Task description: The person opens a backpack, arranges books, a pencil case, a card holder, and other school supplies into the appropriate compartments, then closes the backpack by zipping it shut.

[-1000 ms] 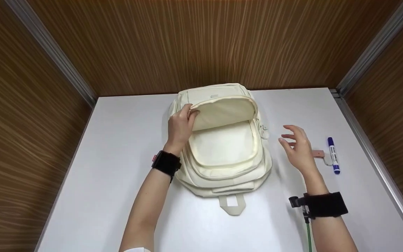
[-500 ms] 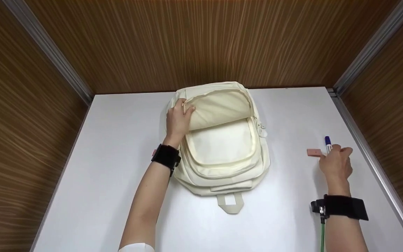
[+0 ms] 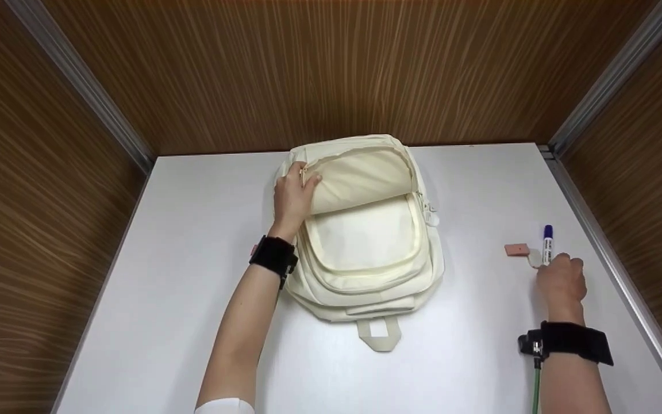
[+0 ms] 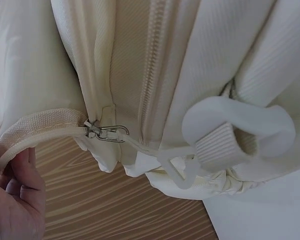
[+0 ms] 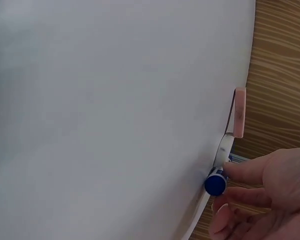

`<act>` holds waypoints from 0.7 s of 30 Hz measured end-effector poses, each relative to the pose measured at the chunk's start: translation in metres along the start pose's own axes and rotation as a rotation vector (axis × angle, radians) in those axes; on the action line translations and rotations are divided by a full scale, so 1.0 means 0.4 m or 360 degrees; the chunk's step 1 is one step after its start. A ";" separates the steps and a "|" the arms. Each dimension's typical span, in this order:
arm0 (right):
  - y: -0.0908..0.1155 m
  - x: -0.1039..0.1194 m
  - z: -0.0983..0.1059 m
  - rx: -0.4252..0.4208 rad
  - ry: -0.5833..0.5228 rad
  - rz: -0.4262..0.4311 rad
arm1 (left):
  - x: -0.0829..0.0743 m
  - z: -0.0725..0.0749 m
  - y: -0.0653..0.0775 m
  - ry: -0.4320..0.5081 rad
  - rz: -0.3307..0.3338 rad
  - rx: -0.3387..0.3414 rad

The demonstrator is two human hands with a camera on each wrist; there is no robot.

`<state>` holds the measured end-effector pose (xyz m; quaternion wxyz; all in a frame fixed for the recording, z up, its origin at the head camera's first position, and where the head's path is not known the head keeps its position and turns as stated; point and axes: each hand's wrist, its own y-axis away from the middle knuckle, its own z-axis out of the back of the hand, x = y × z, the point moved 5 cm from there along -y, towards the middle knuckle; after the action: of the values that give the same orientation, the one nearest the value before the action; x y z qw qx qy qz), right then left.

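A cream backpack [image 3: 365, 299] lies on the table with its front pocket unzipped and the pocket flap [image 3: 360, 178] folded back. My left hand [image 3: 293, 198] grips the flap's left edge; in the left wrist view, fingers curl round the zippered rim [image 4: 45, 127] close to a metal zipper pull [image 4: 107, 132]. At the right, my right hand [image 3: 562, 284] pinches the lower end of a blue-and-white marker [image 3: 547, 244]. The right wrist view shows the marker's blue end [image 5: 215, 184] between thumb and fingers. Beside it lies a small flat pink piece [image 3: 516, 249] with a white loop.
The white table [image 3: 204, 247] is enclosed by wood-grain panels [image 3: 331, 75] at the back and both sides. A strap loop [image 3: 381, 345] sticks out from the backpack's near end. A green cable [image 3: 537, 385] runs from my right wristband.
My right hand has moved right from beside the backpack to the marker, then slightly nearer to me, and the marker has turned more upright in view. My left hand has drawn the flap further back.
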<state>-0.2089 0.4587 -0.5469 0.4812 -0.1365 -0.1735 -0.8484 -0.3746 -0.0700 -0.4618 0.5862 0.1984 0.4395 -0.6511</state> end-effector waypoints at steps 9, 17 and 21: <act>-0.005 -0.018 0.010 0.0232 0.0031 -0.0116 | -0.049 0.021 -0.006 -0.0030 -0.0106 -0.0060; 0.008 0.032 0.041 0.0198 -0.0031 -0.0072 | -0.098 0.018 -0.012 -0.0095 -0.0210 -0.0087; 0.017 0.094 0.063 0.0158 -0.0126 0.0010 | -0.112 0.020 -0.009 -0.0091 -0.0236 -0.0108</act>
<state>-0.2201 0.4371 -0.5079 0.4829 -0.1464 -0.2336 -0.8312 -0.3652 -0.0504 -0.4217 0.5550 0.1268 0.4579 -0.6828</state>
